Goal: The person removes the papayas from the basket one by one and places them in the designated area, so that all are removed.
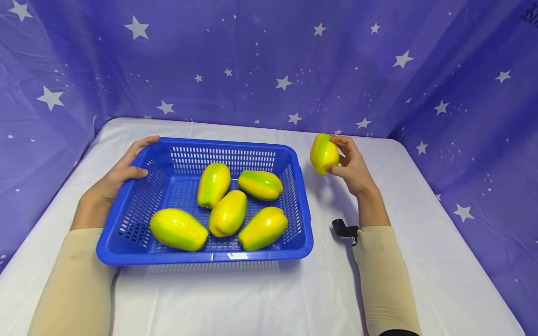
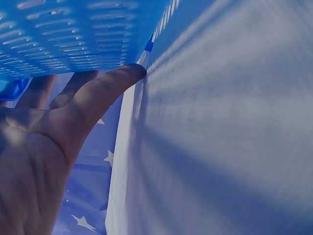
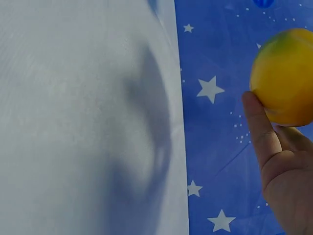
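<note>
On the white table, a blue plastic basket (image 1: 210,256) with slotted walls holds several glossy yellow-green papayas (image 1: 228,213). My left hand (image 1: 113,179) holds the basket at its left end, with the thumb by the left rim and a fingertip at the far corner. In the left wrist view the thumb (image 2: 105,90) lies along the slotted wall, the other fingers partly hidden. My right hand (image 1: 350,165) pinches another papaya (image 1: 324,154) between thumb and fingers, to the right of the basket and raised over the table.
A white cloth covers the table (image 1: 420,186). Purple curtains (image 1: 260,60) with white stars hang behind it and at both sides. A small black device (image 1: 343,228) sits at my right wrist, by the sleeve cuff.
</note>
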Demonstrator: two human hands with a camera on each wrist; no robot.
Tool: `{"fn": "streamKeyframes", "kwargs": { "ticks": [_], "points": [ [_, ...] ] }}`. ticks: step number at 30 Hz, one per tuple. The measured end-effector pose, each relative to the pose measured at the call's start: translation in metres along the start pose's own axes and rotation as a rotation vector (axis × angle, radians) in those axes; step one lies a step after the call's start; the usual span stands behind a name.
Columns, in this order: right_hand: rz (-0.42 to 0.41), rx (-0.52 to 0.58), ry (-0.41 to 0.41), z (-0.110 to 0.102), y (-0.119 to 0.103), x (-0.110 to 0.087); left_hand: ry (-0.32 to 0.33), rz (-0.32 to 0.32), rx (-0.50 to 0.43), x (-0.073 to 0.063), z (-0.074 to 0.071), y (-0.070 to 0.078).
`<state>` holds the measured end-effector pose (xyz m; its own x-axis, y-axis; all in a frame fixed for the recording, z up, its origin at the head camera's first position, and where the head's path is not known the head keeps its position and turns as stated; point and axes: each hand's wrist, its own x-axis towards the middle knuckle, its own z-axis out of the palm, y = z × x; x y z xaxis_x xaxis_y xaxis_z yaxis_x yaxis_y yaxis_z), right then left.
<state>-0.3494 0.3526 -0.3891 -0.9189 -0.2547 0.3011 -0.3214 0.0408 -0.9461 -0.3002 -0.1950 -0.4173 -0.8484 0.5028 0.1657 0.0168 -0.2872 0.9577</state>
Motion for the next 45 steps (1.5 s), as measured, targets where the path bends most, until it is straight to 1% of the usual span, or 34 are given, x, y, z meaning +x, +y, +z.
{"fn": "streamKeyframes", "kwargs": {
  "ticks": [3, 5, 7, 12, 20, 25, 30, 36, 45],
  "points": [
    [0.018, -0.006, 0.001, -0.001, 0.002, 0.001, 0.040, -0.035, 0.025, -0.002, 0.001, 0.003],
    [0.036, -0.014, -0.001, -0.002, 0.004, 0.002, 0.052, -0.045, 0.027, -0.002, 0.002, 0.003],
    [0.061, -0.026, -0.001, -0.004, 0.008, 0.003, 0.040, -0.029, 0.020, -0.003, 0.001, 0.003],
    [0.117, -0.057, -0.011, -0.006, 0.019, 0.003, -0.013, 0.027, -0.032, -0.002, 0.000, 0.002],
    [0.184, -0.109, -0.018, -0.008, 0.029, 0.002, -0.015, 0.031, -0.051, -0.001, -0.001, 0.002],
    [0.238, -0.159, -0.046, -0.010, 0.032, 0.002, -0.020, 0.027, -0.054, -0.002, -0.001, 0.003],
    [0.253, -0.155, -0.061, -0.010, 0.035, 0.002, -0.022, 0.024, -0.083, -0.001, -0.001, 0.003],
    [0.266, -0.171, -0.061, -0.009, 0.035, 0.001, -0.020, 0.022, -0.073, 0.000, -0.002, 0.002],
    [0.287, -0.185, -0.052, -0.008, 0.037, -0.001, -0.043, 0.031, -0.077, 0.002, -0.004, -0.002]
  ]
}}
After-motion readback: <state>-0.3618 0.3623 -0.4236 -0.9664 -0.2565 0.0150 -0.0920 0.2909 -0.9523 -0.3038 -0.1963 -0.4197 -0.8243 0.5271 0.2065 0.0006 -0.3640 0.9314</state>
